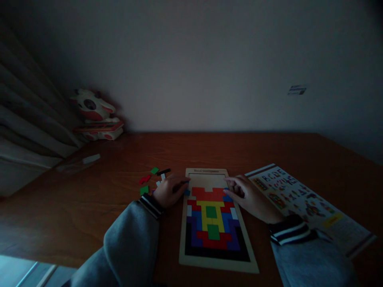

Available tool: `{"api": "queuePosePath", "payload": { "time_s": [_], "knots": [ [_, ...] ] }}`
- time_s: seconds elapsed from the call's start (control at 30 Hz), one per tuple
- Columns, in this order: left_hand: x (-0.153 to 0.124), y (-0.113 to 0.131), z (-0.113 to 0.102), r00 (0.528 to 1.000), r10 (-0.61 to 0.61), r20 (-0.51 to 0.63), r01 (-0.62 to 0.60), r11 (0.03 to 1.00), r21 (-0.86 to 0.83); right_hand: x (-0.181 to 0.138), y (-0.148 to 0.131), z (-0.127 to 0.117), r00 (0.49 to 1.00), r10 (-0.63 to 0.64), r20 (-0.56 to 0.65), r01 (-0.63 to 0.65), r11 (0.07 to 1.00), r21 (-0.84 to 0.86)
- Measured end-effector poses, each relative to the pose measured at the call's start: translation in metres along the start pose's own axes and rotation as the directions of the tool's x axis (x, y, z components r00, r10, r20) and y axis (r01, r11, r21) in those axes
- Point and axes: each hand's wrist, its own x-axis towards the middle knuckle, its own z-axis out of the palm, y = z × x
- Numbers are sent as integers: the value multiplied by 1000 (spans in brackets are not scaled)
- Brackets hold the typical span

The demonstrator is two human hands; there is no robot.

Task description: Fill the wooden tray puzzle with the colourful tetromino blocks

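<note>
On a dim bench, the left hand, grip unclear, and the right hand, fingers loosely spread, touch a puzzle tray near its top.

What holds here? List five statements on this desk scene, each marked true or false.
1. The left hand and right hand flank the board near its top. True.
2. The loose pieces lie right of the board. False: they lie left of it, by the left hand.
3. The booklet lies right of the board. True.
4. The board is full. False: its top strip is bare.
5. The toy stands by the right hand. False: it is far back left, at the wall.
</note>
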Motion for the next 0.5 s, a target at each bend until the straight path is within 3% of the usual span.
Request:
{"api": "queuePosePath", "payload": {
  "time_s": [0.2, 0.5],
  "knots": [
    [-1, 0, -3, 991, 114, 74, -117, 992, 39, -1, 1, -2, 998, -40, 45, 42, 998, -46],
    [-1, 4, -2, 981, 178, 82, -187, 974, 125, -1, -2, -3, 998, -21, 58, 23, 999, -27]
  ]
}}
